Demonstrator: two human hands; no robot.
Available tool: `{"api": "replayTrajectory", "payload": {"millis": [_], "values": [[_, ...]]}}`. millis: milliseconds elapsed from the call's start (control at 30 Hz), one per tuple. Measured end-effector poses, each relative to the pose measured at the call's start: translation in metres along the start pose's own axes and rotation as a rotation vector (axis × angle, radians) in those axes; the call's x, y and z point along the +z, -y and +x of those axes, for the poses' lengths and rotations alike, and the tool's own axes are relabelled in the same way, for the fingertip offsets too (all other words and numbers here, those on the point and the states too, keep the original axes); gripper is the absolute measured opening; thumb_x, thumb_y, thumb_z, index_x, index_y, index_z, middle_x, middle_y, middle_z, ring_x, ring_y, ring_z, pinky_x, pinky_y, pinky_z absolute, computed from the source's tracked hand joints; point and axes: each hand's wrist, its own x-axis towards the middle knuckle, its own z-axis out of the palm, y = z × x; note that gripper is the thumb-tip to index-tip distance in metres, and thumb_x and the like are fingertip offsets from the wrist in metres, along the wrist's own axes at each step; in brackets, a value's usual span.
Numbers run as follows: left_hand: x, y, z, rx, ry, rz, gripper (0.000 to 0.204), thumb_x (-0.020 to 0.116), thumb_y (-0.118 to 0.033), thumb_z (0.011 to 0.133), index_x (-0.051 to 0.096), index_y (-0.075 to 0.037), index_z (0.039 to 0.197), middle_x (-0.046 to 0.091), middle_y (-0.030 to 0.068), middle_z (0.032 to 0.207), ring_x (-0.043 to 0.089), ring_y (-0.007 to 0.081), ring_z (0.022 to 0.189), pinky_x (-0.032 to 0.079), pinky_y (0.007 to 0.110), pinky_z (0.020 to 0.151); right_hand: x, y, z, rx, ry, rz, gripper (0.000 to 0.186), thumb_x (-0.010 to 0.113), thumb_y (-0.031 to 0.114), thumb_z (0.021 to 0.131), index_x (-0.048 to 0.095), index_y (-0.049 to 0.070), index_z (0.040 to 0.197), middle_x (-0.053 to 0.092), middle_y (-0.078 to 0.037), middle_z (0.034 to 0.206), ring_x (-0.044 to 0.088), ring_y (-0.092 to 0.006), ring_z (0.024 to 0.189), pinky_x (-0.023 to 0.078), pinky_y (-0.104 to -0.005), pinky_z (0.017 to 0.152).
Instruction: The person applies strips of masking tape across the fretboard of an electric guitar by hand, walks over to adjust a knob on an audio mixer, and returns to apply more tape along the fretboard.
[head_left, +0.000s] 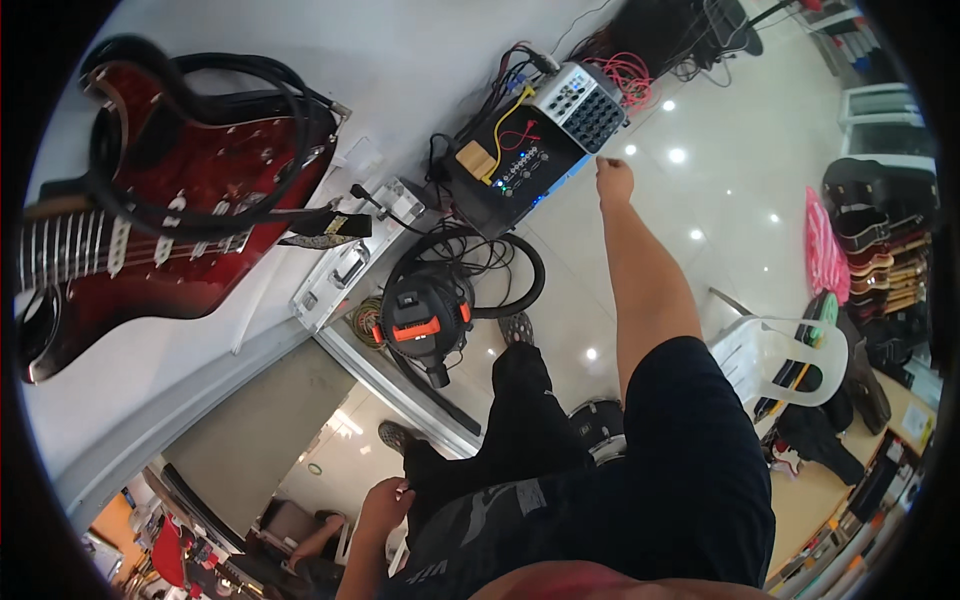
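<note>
My right arm reaches forward, and my right hand (614, 182) is closed just beside the front corner of a small grey mixer (582, 105). Whether it touches the mixer or holds anything is hidden. The mixer rests on a black powered amplifier box (510, 190) with lit lights, knobs and a yellow cable (510, 118). On the box also lies a small tan block (476, 160). My left hand (385, 503) hangs low by my left thigh, its fingers curled; anything inside them cannot be made out.
A black-and-orange vacuum cleaner (425, 318) with its hose lies before my feet, beside a silver case (325, 285). A red electric guitar (200, 160) hangs at left. At right are a white plastic chair (745, 360) and several guitars. Another person's arm (318, 538) shows at lower left.
</note>
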Motion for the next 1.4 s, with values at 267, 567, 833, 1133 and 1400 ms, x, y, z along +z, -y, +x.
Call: {"api": "replayTrajectory", "payload": {"millis": [267,567,833,1133,1400], "values": [[-0.011,-0.036,-0.003,-0.16,0.018,-0.008,0.035,0.083,-0.025,0.096,0.079,-0.002,0.122,0.083,0.0192,0.114,0.081,0.0333,0.102,0.063,0.044,0.092,0.026,0.019,0.036,0.047,-0.033,-0.005,0.04,0.087,0.038,0.094,0.086,0.0,0.106,0.084,-0.016,0.095,0.08,-0.0275,0.091,0.06,-0.0398,0.087],[-0.012,-0.059,0.0,-0.191,0.017,-0.045,0.036,0.081,-0.027,0.098,0.079,-0.002,0.124,0.083,0.0183,0.115,0.081,0.0323,0.105,0.063,0.043,0.093,0.018,0.028,0.034,0.025,0.027,-0.101,0.034,0.087,0.037,0.093,0.087,0.005,0.106,0.085,-0.014,0.098,0.082,-0.0287,0.093,0.061,-0.0418,0.088],[0.013,-0.022,-0.009,-0.239,0.023,-0.042,0.036,0.082,-0.029,0.099,0.079,-0.003,0.124,0.083,0.0189,0.112,0.082,0.0327,0.099,0.064,0.044,0.088,0.013,0.03,0.036,-0.053,0.04,-0.183,0.029,0.085,0.037,0.092,0.087,0.01,0.103,0.084,-0.015,0.099,0.081,-0.0342,0.097,0.062,-0.0463,0.089],[0.009,-0.049,-0.007,-0.259,0.037,-0.04,0.037,0.077,-0.028,0.101,0.078,0.001,0.124,0.084,0.0173,0.113,0.081,0.0293,0.105,0.063,0.041,0.096,0.009,0.031,0.034,-0.095,0.045,-0.202,0.028,0.084,0.035,0.095,0.086,0.01,0.105,0.084,-0.014,0.099,0.081,-0.0345,0.097,0.062,-0.0463,0.088],[0.012,-0.034,-0.006,-0.237,-0.003,-0.039,0.036,0.082,-0.029,0.097,0.08,-0.005,0.124,0.084,0.0183,0.111,0.082,0.0323,0.099,0.064,0.043,0.089,0.008,0.033,0.034,-0.11,0.056,-0.214,0.029,0.084,0.036,0.095,0.087,0.01,0.107,0.085,-0.013,0.101,0.081,-0.0332,0.097,0.062,-0.0455,0.089]]}}
